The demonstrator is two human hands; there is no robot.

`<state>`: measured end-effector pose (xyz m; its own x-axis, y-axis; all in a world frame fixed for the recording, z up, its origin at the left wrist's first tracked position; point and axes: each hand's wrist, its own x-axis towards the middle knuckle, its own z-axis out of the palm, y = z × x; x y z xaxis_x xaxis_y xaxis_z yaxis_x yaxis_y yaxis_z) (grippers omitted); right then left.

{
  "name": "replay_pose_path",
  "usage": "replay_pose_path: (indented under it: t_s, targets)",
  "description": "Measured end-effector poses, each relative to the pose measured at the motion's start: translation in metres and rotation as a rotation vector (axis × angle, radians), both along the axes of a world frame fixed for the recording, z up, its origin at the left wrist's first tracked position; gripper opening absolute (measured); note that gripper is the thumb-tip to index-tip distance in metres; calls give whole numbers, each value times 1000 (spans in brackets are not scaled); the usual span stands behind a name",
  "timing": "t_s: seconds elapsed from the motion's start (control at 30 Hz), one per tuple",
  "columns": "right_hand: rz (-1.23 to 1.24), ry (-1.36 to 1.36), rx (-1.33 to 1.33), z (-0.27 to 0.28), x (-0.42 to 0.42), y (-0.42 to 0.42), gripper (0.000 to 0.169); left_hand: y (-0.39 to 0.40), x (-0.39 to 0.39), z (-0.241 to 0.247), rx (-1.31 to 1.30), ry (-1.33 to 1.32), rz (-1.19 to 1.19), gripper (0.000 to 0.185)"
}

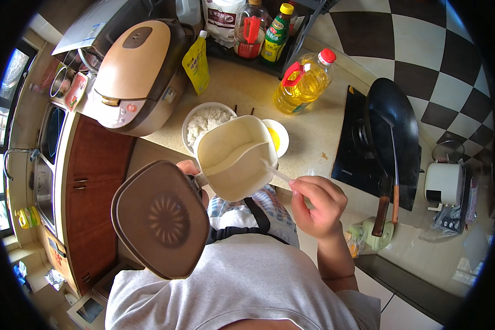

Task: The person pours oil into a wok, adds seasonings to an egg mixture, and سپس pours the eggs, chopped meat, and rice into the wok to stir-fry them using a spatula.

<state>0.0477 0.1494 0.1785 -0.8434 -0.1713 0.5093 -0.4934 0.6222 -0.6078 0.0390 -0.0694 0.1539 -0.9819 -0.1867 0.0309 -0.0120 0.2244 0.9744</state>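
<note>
My left hand (192, 171) grips the handle of a divided white plastic seasoning box (237, 140), whose brown lid (161, 218) hangs open at the left. Between the thumb and fingers of my right hand (319, 206) is a small translucent spoon (278, 172), its tip inside the box's nearer compartment. Past the box, a bowl of white rice (208, 119) stands on the counter. A white bowl with yellow egg (275, 138) is partly hidden behind the box. Two dark chopstick tips (252, 111) show beyond its far edge.
A rice cooker (132, 70) and a yellow pouch (197, 64) stand at the back left. An oil bottle (303, 84) is on the counter, right of centre. Farther right, a black wok (390, 136) with a spatula (395, 165) rests on the cooktop (350, 165).
</note>
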Motion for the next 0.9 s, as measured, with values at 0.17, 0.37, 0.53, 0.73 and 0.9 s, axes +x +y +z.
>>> replay_pose_path:
  t_s: [0.17, 0.37, 0.53, 0.73, 0.9]
  targets:
    - [-25, -45, -53, -6, -1, -2, 19, 1, 3, 3, -14, -30, 29, 17]
    - [-60, -152, -234, -22, -3, 2, 13, 6, 5, 8, 9, -109, 88, 25]
    - [-114, -281, -431, -39, 0, 3, 8, 7, 5, 13, 187, -234, 122, 30]
    - [-143, -336, -601, -42, 4, 3, 6, 6, 1, 8, -249, -4, -44, 25]
    - [-106, -446, -869, -35, 5, 5, 6, 4, 3, 7, -550, 83, -98, 22]
